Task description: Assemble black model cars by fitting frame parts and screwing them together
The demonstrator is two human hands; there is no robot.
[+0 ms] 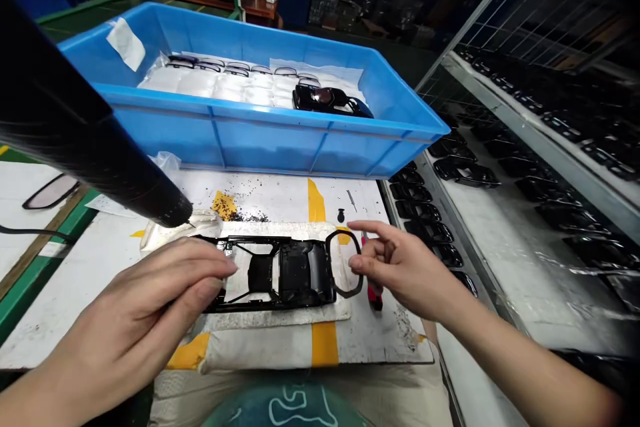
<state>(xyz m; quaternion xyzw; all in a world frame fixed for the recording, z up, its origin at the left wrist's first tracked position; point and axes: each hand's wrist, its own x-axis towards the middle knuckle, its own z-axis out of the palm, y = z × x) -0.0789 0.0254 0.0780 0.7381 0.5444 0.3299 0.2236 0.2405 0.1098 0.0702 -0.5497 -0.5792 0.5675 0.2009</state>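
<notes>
On a white pad (280, 321) lies a black model car body (300, 273), its open cabin facing up. My left hand (150, 307) is over the body's left end, with fingers and thumb around that end; its exact contact is partly hidden. At the right end, my right hand (395, 263) pinches a black-rimmed, see-through window piece (359, 285) between thumb and forefinger. The piece stands beside or just touching the car's end; I cannot tell which. Behind my right fingers lies a red-handled tool (375, 297), partly covered.
A large blue bin (280, 140) behind holds several window pieces and a glossy black car shell (325, 100). A thick black tube (115, 153) slants in from the left. Black crumbs (245, 217) litter the table. Racks (500, 240) of car shells stand right.
</notes>
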